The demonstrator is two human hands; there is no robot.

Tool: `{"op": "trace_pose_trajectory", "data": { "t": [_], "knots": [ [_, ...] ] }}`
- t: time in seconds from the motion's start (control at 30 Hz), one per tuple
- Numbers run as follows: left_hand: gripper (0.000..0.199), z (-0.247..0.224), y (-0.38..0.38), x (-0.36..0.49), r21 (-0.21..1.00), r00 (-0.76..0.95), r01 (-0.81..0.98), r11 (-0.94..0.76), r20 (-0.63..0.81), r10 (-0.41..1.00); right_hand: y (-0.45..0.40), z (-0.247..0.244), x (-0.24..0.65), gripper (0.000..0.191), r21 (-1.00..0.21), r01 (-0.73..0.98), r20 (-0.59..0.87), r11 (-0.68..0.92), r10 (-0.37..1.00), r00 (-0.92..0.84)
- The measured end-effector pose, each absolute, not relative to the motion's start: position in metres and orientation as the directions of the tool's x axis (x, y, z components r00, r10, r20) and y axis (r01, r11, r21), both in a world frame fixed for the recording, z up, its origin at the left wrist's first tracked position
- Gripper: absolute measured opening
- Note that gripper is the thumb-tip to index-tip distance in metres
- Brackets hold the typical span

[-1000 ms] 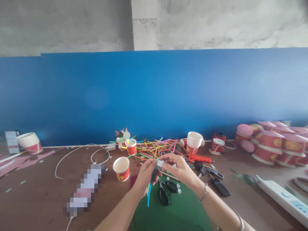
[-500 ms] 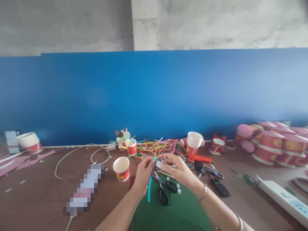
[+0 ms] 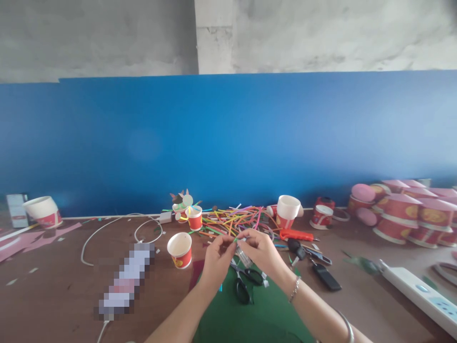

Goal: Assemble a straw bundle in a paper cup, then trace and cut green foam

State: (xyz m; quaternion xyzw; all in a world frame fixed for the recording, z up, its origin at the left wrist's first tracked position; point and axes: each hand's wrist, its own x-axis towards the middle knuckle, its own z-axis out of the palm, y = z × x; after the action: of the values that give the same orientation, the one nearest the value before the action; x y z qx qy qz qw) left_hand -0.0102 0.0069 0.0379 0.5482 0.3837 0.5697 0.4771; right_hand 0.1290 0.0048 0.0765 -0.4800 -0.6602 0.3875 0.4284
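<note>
Head view: both hands meet fingertip to fingertip, wrists apart.

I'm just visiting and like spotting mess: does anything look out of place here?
Mostly untidiness: colored strips lie in a tangled heap by the blue panel, and small pale scraps litter the table. I see no spill.

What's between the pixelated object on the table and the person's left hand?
In the head view, a red-and-white paper cup stands between the pixelated object and the left hand, with a dark red patch nearer the hand.
</note>
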Motion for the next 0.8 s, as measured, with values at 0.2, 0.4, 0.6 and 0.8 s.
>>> {"op": "trace_pose_trajectory", "data": {
  "t": [0.2, 0.4, 0.6, 0.8],
  "knots": [
    [0.020, 0.043, 0.000, -0.010, 0.953, 0.019, -0.020, -0.302, 0.303, 0.953, 0.000, 0.079, 0.127, 0.010, -0.891, 0.359, 0.228, 0.277, 0.958, -0.173],
    [0.016, 0.048, -0.009, -0.008, 0.928, -0.028, 0.007, -0.373, 0.373, 0.927, -0.008, 0.084, 0.120, 0.005, -0.806, 0.465, 0.340, 0.366, 0.930, -0.143],
    [0.016, 0.043, -0.006, -0.007, 0.947, -0.042, -0.003, -0.322, 0.322, 0.946, -0.007, 0.077, 0.118, 0.004, -0.819, 0.466, 0.311, 0.336, 0.941, -0.133],
    [0.023, 0.041, 0.005, -0.012, 0.960, -0.120, -0.033, -0.277, 0.272, 0.955, -0.004, 0.080, 0.121, 0.023, -0.832, 0.413, 0.309, 0.370, 0.928, -0.208]
  ]
}}
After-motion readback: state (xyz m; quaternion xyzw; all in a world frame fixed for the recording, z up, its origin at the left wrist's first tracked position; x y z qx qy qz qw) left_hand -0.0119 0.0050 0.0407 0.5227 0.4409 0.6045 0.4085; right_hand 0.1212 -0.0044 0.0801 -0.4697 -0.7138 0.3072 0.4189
